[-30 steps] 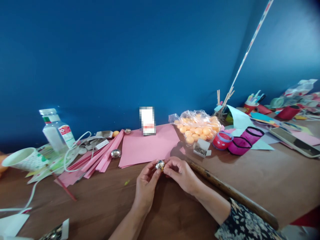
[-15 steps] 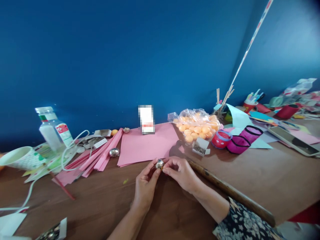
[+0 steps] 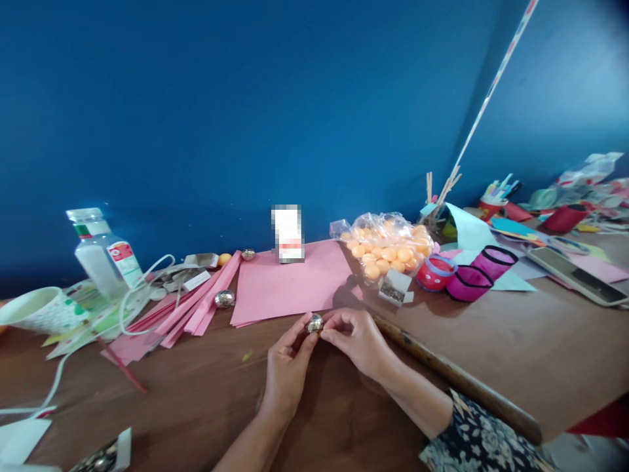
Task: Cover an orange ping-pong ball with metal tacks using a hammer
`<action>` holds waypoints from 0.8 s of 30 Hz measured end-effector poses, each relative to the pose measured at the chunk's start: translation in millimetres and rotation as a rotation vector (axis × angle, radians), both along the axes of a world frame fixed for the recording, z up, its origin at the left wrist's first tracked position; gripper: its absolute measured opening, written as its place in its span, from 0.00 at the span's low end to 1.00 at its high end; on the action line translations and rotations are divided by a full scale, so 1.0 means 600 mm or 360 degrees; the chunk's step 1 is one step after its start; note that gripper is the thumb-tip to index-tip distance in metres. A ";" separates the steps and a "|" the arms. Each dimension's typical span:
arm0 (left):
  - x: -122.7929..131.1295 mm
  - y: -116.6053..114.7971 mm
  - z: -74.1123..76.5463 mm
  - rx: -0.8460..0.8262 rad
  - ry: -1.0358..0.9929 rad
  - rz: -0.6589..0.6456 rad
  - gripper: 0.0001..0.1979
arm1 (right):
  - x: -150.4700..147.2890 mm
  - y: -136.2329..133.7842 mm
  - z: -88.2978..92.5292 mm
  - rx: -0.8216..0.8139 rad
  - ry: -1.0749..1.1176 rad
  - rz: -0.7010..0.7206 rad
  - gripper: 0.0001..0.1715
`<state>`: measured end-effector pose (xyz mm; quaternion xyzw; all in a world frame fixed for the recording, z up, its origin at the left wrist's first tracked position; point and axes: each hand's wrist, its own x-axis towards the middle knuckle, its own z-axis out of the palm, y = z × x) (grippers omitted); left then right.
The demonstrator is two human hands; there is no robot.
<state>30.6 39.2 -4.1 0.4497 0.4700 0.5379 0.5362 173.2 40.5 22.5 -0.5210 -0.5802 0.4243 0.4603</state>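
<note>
My left hand point(image 3: 287, 357) is closed around the side of a small, shiny ball studded with silver thumbtacks point(image 3: 315, 322), just above the table in front of me. A bit of orange shows low on the ball. At its right side, the thumb and fingers of my right hand point(image 3: 354, 337) are pinched together against it; whatever lies between those fingertips is too small to make out. Two similar silver-studded balls lie farther off, one point(image 3: 225, 299) beside the pink strips and another point(image 3: 248, 254) near the wall.
Pink paper sheets point(image 3: 289, 282) lie ahead. A plastic bag of orange balls point(image 3: 388, 252) and an open box of tacks point(image 3: 394, 288) are to their right. A long wooden stick point(image 3: 457, 377) runs by my right forearm. On the left stand a clear bottle point(image 3: 101, 255) and paper cup point(image 3: 42, 308).
Almost nothing differs. The ball seems slightly turned between my fingers, and both hands stay in nearly the same place.
</note>
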 end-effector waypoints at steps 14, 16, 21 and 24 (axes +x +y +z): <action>0.004 -0.002 0.006 -0.0174 -0.0530 -0.0125 0.24 | -0.017 0.001 -0.009 0.0034 0.0133 -0.0028 0.05; 0.003 -0.002 0.006 -0.0163 -0.0511 -0.0144 0.25 | -0.017 0.000 -0.007 0.0031 0.0152 -0.0022 0.04; -0.001 0.001 0.003 -0.0144 -0.0387 -0.0130 0.23 | -0.017 -0.005 -0.005 0.0099 0.0089 -0.0013 0.04; 0.001 0.004 0.005 -0.0152 -0.0445 -0.0141 0.23 | -0.020 -0.003 -0.008 0.0157 0.0032 -0.0003 0.03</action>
